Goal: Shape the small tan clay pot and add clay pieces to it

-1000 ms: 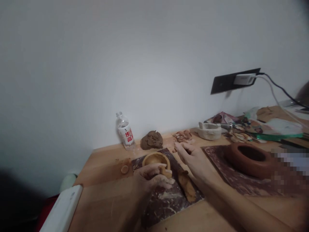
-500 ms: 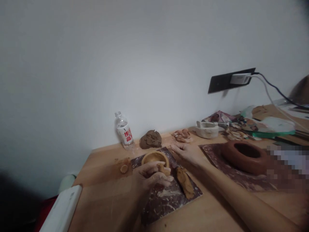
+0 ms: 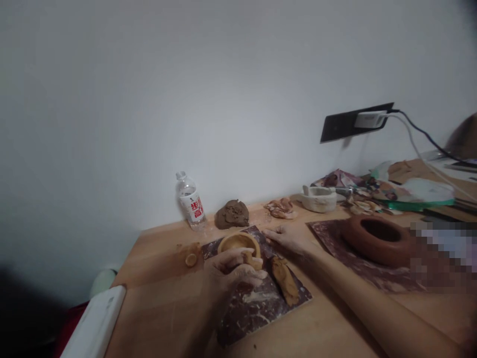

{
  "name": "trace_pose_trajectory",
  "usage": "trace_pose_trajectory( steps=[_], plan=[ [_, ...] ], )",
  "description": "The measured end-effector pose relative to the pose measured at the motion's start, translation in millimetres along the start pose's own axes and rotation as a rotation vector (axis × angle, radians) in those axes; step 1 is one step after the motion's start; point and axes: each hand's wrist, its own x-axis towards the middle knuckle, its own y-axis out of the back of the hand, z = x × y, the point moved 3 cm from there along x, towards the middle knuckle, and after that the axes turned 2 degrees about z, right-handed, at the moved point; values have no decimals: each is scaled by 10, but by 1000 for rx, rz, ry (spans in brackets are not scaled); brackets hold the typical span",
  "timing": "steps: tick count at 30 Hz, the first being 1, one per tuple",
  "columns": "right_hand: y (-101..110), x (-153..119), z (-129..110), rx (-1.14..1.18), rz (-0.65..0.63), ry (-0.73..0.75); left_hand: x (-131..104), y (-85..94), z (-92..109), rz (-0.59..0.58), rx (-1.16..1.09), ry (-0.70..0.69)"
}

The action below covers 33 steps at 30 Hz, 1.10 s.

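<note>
Between the thumb and fingers of my left hand [image 3: 234, 268] is a small lump of tan clay [image 3: 252, 260]. Just behind that hand a round yellowish clay bowl [image 3: 257, 243] rests on a dark, clay-smeared board [image 3: 257, 318], its near side partly covered by my fingers. My right hand [image 3: 288, 238] lies low at the board's right edge, fingers stretched out, nothing visible in it. Whether its fingertips touch the board is hard to make out. A long slab of brown clay [image 3: 285, 281] lies on the board, nearer to me than the right hand.
Behind the board are a dark clay mound [image 3: 233, 215], a water bottle [image 3: 192, 204] and clay scraps [image 3: 281, 208]. A white bowl [image 3: 318, 200] stands farther right. A reddish hollow clay vessel [image 3: 378, 241] sits on a second board [image 3: 331, 238]. A small round piece [image 3: 191, 259] lies left.
My right hand has come slightly toward me and closer to the dark board's edge. The left hand keeps its place with the clay lump. The view has shifted very slightly.
</note>
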Motion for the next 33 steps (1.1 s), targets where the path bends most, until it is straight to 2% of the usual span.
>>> trace_pose_trajectory(
  steps=[10,17,22,28,33],
  plan=[
    [-63,28,156,104,-99,-11,-4,-1,31,-8,57,-39],
    [-25,105,286,36,-111,-74,22,21,8,-12,9,-29],
    [-10,69,229,6,-60,-50,16,16,6,-4,3,-21],
    [-27,62,123,-26,72,80,10,-1,24,-2,-13,-57],
    [-66,128,149,-39,133,140,5,-13,28,0,-52,-38]
  ],
)
